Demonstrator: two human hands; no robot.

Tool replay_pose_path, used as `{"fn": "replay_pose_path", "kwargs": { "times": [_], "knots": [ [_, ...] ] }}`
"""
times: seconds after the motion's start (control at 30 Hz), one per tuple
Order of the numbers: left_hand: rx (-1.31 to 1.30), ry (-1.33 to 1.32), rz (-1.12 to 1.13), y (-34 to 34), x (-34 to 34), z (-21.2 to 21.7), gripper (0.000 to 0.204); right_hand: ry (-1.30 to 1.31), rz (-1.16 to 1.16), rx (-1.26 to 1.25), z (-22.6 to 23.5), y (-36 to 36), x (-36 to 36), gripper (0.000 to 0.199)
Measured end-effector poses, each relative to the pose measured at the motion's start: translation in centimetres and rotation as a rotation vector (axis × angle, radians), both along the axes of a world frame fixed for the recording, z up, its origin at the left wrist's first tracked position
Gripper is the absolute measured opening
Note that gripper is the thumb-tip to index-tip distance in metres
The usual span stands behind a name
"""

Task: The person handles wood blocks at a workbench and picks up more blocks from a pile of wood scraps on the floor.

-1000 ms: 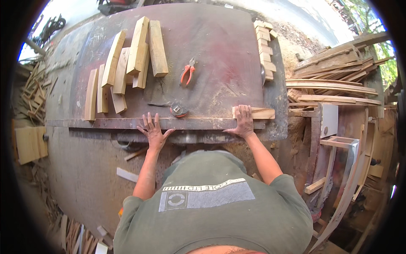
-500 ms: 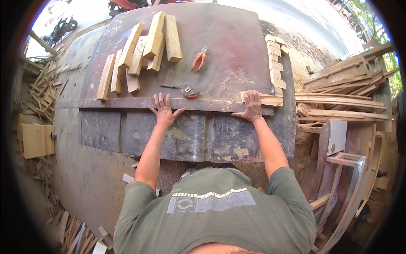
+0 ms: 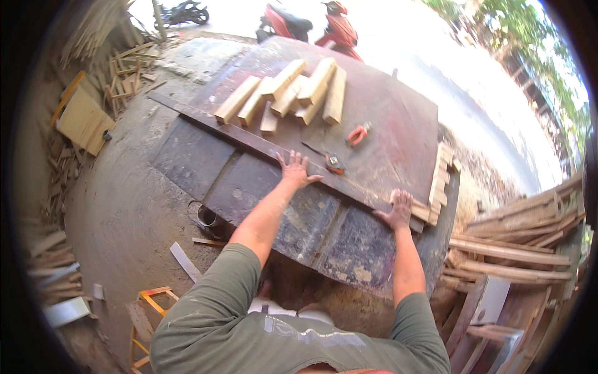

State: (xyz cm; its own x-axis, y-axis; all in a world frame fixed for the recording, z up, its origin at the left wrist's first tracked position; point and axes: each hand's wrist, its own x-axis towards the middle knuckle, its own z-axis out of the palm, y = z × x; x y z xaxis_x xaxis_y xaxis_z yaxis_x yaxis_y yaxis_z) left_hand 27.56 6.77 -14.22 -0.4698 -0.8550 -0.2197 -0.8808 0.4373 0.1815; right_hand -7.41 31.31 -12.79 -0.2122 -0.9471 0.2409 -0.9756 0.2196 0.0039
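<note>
My left hand point(image 3: 297, 169) lies with fingers spread on the long dark strip point(image 3: 240, 134) that runs along the near edge of the worktable top. Farther right, my right hand point(image 3: 397, 209) rests palm down, fingers stretched out, over the left end of a short wood block point(image 3: 421, 210). Just beyond my left hand is a black and orange tape measure point(image 3: 334, 164). Past it lie pliers with orange handles point(image 3: 359, 133). A loose heap of cut wood blocks point(image 3: 286, 95) sits farther back on the tabletop.
Wood blocks stand in a row point(image 3: 440, 177) along the table's right side. Stacked planks point(image 3: 511, 255) fill the ground to the right. A wooden box point(image 3: 85, 121) and scrap wood lie left. Parked red scooters point(image 3: 340, 30) stand beyond the table.
My view has turned, so the table now slants down to the right and the scooters show more fully. Both hands keep about the same places on the table edge.
</note>
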Motion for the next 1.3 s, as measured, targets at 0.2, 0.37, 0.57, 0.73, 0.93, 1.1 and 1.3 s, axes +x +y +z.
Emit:
{"fn": "replay_pose_path", "kwargs": {
  "times": [0.2,0.37,0.57,0.73,0.93,1.1,1.3],
  "knots": [
    [-0.002,0.021,-0.010,4.7,3.3,3.2,0.106,-0.049,-0.004,0.114,3.8,4.6,3.3,0.111],
    [-0.073,0.012,-0.036,11.9,11.3,1.3,0.090,-0.149,-0.001,0.287,5.4,11.9,9.1,0.084],
    [0.155,0.045,0.102,16.1,17.7,3.7,0.079,-0.343,-0.045,0.328,6.8,21.9,13.3,0.065],
    [-0.173,0.582,0.423,9.6,17.3,2.2,0.076,-0.384,-0.086,0.021,15.0,26.4,20.5,0.062],
    [0.006,0.601,0.565,3.5,15.3,-0.6,0.066,-0.523,-0.318,0.452,8.3,35.2,25.0,0.065],
    [0.030,0.732,0.481,6.0,14.8,1.8,0.054,-0.551,-0.465,0.872,-5.1,44.1,23.3,0.065],
    [0.962,1.279,0.573,20.3,21.5,8.9,0.032,-0.667,-0.329,0.746,-2.5,37.1,22.1,0.065]
  ]
}}
